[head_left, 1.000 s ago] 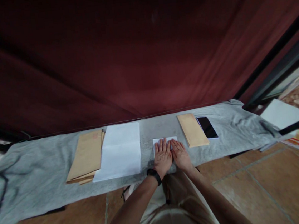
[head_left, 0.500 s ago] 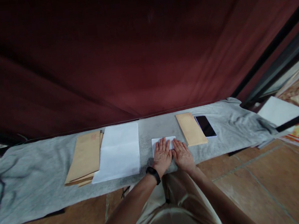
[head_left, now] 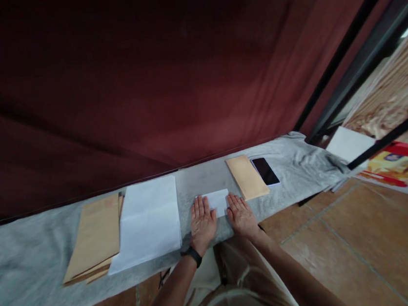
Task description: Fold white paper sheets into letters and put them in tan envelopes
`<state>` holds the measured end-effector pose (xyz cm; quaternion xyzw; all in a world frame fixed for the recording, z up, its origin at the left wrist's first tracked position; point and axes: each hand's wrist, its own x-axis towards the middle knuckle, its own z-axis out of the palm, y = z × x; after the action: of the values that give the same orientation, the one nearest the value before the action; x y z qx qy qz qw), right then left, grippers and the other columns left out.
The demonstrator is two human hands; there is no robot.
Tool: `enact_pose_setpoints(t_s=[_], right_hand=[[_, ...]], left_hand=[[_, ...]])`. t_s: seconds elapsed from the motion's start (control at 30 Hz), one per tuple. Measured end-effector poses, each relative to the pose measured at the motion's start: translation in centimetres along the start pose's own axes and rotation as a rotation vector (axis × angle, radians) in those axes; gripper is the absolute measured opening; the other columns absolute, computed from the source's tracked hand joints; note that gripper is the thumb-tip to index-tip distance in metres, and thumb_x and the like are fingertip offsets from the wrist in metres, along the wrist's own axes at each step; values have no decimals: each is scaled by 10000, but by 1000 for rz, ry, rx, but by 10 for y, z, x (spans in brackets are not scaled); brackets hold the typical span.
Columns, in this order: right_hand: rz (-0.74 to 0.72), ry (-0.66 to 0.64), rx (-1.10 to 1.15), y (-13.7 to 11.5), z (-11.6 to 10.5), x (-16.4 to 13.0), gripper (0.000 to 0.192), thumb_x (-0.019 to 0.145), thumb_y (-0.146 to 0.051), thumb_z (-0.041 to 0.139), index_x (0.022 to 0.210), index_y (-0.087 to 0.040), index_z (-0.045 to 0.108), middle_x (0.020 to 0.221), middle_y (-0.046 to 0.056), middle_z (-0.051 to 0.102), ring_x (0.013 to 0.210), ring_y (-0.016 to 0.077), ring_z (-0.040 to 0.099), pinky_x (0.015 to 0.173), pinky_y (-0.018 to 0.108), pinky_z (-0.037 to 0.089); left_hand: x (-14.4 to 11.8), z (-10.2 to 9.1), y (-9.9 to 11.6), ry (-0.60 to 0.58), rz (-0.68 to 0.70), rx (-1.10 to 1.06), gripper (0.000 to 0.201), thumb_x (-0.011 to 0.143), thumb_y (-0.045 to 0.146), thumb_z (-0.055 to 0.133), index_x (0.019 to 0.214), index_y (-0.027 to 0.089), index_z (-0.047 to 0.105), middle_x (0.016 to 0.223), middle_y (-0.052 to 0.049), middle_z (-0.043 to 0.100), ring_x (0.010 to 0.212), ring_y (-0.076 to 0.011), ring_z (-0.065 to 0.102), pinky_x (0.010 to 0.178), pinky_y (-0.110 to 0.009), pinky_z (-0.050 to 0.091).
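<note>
Both hands lie flat, palms down, on a small folded white paper (head_left: 218, 201) that rests on the grey cloth (head_left: 26, 271) covering the desk, just in front of the person. The left hand (head_left: 202, 224) covers the paper's left end and the right hand (head_left: 241, 215) its right end, with a bare strip of paper showing between them. The fingers of both hands are stretched out straight and close together, pressing down and gripping nothing. A dark band (head_left: 193, 255) sits on the left wrist.

To flatten such a fold well, I judge that the palms should keep even pressure and slide outward from the middle toward the ends, so the crease sets sharp and the sheet does not skew on the soft cloth; the cloth may bunch if the push is too hard.

Left of the hands lies a stack of white sheets (head_left: 144, 223), and beside it, touching its left edge, a pile of brown envelopes (head_left: 94, 239). What those envelopes hold cannot be told. Just right of the right hand lies a single brown envelope (head_left: 246, 176), flat and closed as far as the view shows, its contents hidden too. A dark smartphone (head_left: 265, 171) lies screen up just beside that envelope. A dark red curtain (head_left: 144, 81) hangs behind the desk, and the floor is tiled.
</note>
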<state>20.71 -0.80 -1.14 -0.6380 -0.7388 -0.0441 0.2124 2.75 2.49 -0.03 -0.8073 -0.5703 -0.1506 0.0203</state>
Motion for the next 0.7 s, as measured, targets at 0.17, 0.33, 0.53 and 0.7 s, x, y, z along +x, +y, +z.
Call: enact_pose_setpoints(t_s=[0.17, 0.33, 0.53, 0.7], right_hand=[[-6, 19, -6, 0, 0, -2, 509, 1022, -277, 364, 1485, -74, 430, 1513, 160, 475, 1421, 254, 413, 1179, 455, 306], [2, 47, -26, 0, -1, -12, 512, 1026, -277, 368, 1487, -58, 415, 1513, 177, 471, 1425, 264, 407, 1178, 466, 313], [56, 61, 8, -10, -6, -16, 532, 1013, -249, 391, 1509, -59, 379, 1534, 184, 438, 1443, 271, 380, 1181, 472, 322], [-34, 15, 112, -27, -6, -11, 526, 997, -246, 422, 1509, -125, 407, 1534, 133, 454, 1426, 258, 410, 1187, 476, 330]], left_hand=[[-6, -4, -10, 3, -85, 37, 619, 982, 309, 322, 1509, -15, 324, 1576, -235, 346, 1500, -300, 264, 1196, -492, 297], [-10, -8, -14, 56, -116, 51, 596, 978, 291, 310, 1496, -1, 361, 1541, -227, 415, 1467, -302, 340, 1185, -491, 317], [-9, -15, -20, 49, -127, -140, 576, 949, 247, 391, 1482, 29, 381, 1444, -229, 537, 1345, -303, 508, 1101, -463, 419], [8, -23, -24, -51, -334, -425, 592, 876, 239, 521, 1444, 99, 430, 1350, -188, 613, 1253, -298, 571, 1081, -452, 424]])
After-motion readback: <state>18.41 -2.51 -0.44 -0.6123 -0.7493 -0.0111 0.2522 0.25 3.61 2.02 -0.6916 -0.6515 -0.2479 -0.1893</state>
